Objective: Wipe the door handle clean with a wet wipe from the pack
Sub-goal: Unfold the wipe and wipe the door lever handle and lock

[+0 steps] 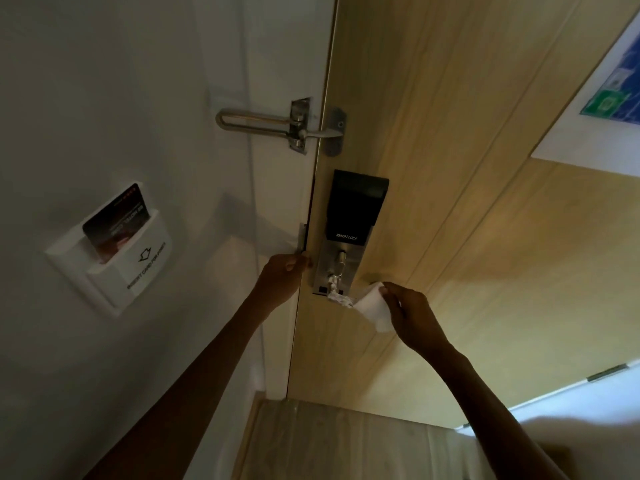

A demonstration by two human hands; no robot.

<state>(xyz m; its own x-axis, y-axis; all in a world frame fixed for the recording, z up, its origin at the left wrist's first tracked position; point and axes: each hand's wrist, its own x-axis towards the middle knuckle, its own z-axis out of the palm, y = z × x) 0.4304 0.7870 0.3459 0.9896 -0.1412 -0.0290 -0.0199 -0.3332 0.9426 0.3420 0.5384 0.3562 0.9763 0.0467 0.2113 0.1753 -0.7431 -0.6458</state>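
Right grip (405, 313) pinches the wipe (375, 311) on the handle (341, 299), left grip (285, 275) clasps the door edge (300, 306): wiping looks underway, next a firm stroke toward the left grip.

Both arms reached up toward mid-frame. The left hand (284, 277) curled its fingers (295, 264) there. The right hand (412, 315), just right, pinched a wet wipe (375, 311).

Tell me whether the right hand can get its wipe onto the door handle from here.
Probably yes. The right hand pinches the wipe right beside the door handle, nothing lies between them, and the left hand sits clear at the door edge.
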